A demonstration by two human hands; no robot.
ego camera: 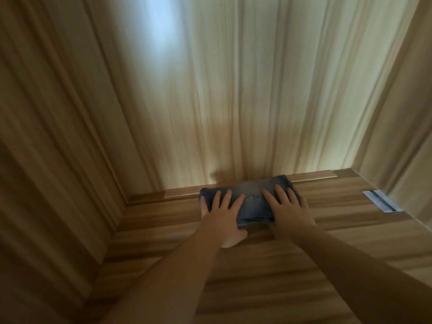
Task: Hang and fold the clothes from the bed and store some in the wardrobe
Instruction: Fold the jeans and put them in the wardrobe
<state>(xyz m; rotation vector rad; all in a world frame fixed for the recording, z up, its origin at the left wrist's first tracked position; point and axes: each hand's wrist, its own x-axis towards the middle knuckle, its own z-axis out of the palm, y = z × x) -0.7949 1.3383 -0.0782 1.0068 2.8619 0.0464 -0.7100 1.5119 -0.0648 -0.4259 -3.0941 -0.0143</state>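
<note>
Two hands, my left hand and right hand, press flat with fingers released on the folded jeans at the back edge of the wardrobe shelf. Storing step; next I lift away without disturbing the fold.

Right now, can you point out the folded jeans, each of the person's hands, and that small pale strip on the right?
folded jeans (253, 197): head view, bare denim between the hands.
left hand (222, 212): head view, back of hand.
right hand (288, 210): head view, back of hand.
pale strip (381, 200): head view, its middle.
</note>
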